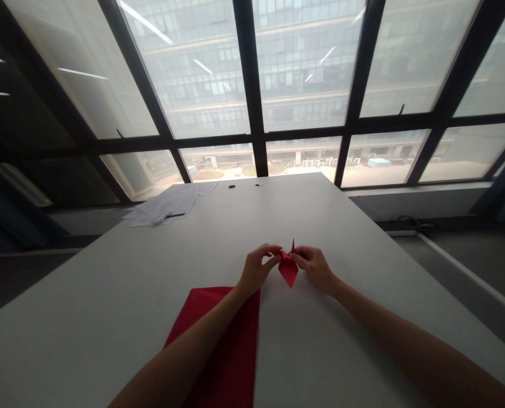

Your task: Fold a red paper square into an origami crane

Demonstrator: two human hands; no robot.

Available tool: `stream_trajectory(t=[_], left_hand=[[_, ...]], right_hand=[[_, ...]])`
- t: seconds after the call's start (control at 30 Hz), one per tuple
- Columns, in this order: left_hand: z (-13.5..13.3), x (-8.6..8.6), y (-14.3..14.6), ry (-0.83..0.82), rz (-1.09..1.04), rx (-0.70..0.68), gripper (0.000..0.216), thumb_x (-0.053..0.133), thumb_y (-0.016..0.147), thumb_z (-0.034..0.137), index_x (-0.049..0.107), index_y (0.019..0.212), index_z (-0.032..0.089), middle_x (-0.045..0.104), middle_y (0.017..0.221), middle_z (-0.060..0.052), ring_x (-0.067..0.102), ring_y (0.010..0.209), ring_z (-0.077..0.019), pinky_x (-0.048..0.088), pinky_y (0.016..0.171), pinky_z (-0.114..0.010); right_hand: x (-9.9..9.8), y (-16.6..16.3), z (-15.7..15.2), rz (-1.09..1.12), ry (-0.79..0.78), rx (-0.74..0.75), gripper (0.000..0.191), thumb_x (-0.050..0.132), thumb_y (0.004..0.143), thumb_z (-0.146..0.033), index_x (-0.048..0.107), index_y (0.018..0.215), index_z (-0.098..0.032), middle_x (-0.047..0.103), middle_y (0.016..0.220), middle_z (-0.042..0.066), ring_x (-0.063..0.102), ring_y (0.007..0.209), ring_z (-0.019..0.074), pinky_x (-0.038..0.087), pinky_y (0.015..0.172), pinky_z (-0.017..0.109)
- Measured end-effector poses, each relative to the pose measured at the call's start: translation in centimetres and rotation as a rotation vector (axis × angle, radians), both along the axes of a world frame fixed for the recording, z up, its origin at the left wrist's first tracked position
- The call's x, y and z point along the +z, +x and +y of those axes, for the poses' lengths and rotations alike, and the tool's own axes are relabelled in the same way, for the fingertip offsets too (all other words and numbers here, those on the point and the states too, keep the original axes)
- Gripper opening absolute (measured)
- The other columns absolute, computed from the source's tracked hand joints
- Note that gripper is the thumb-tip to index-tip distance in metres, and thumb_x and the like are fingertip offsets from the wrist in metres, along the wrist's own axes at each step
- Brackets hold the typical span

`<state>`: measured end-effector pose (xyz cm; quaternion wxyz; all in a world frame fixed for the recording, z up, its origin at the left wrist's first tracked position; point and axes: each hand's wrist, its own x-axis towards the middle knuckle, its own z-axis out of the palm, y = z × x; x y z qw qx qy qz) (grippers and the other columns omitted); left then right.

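A small folded red paper piece [288, 268] is held just above the white table [329, 226], with a point sticking up and another hanging down. My left hand [257, 266] pinches its left side with the fingers curled. On the other side, my right hand [314, 265] pinches the paper's right edge. Beneath my left forearm a stack of flat red paper sheets [231, 345] lies on the table.
Loose white papers [167, 207] with a dark pen lie at the table's far left corner. Two small round holes [244, 185] sit near the far edge. Large windows with dark frames stand behind the table; the floor drops away on the right.
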<state>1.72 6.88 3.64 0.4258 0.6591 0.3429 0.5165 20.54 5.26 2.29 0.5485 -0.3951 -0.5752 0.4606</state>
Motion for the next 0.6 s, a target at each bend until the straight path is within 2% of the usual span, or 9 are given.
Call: stream_trajectory(t=[0.07, 0.2, 0.37, 0.47, 0.6], left_hand=[[0.1, -0.1, 0.0, 0.008, -0.003, 0.015, 0.020, 0.078, 0.076, 0.018, 0.077, 0.095, 0.022, 0.072, 0.089, -0.005, 0.064, 0.081, -0.0188, 0.049, 0.080, -0.028], [0.4, -0.3, -0.2, 0.196, 0.150, 0.090, 0.021, 0.073, 0.081, 0.019, 0.076, 0.102, 0.024, 0.071, 0.085, -0.002, 0.063, 0.075, -0.0159, 0.050, 0.074, -0.027], [0.7, -0.8, -0.4, 0.312, 0.234, 0.187, 0.016, 0.068, 0.087, 0.024, 0.076, 0.101, 0.024, 0.070, 0.087, -0.003, 0.063, 0.077, -0.0161, 0.050, 0.074, -0.028], [0.8, -1.0, -0.6, 0.350, 0.272, 0.213, 0.016, 0.066, 0.089, 0.025, 0.076, 0.102, 0.025, 0.070, 0.088, -0.003, 0.064, 0.079, -0.0166, 0.050, 0.074, -0.028], [1.1, -1.3, -1.0, 0.358, 0.342, 0.240, 0.017, 0.064, 0.091, 0.027, 0.075, 0.104, 0.025, 0.070, 0.088, -0.003, 0.063, 0.078, -0.0165, 0.049, 0.073, -0.028]], right_hand=[[-0.2, 0.0, 0.1, -0.027, 0.037, -0.043, 0.024, 0.069, 0.080, -0.040, 0.074, 0.080, -0.016, 0.069, 0.075, 0.003, 0.057, 0.069, 0.0161, 0.045, 0.066, 0.029], [-0.6, 0.1, 0.4, -0.062, 0.125, -0.144, 0.021, 0.069, 0.081, -0.038, 0.073, 0.080, -0.018, 0.070, 0.077, 0.004, 0.059, 0.071, 0.0182, 0.046, 0.066, 0.030], [-0.7, 0.4, 0.7, -0.059, 0.243, -0.279, 0.019, 0.068, 0.083, -0.037, 0.072, 0.077, -0.020, 0.067, 0.079, 0.004, 0.059, 0.071, 0.0182, 0.046, 0.061, 0.028], [-0.8, 0.7, 0.9, -0.004, 0.252, -0.325, 0.020, 0.068, 0.083, -0.038, 0.071, 0.077, -0.020, 0.067, 0.078, 0.004, 0.059, 0.072, 0.0185, 0.047, 0.062, 0.029], [-1.1, 1.3, 1.4, 0.110, 0.168, -0.392, 0.021, 0.072, 0.080, -0.040, 0.072, 0.082, -0.019, 0.069, 0.076, 0.003, 0.060, 0.070, 0.0183, 0.050, 0.065, 0.031]])
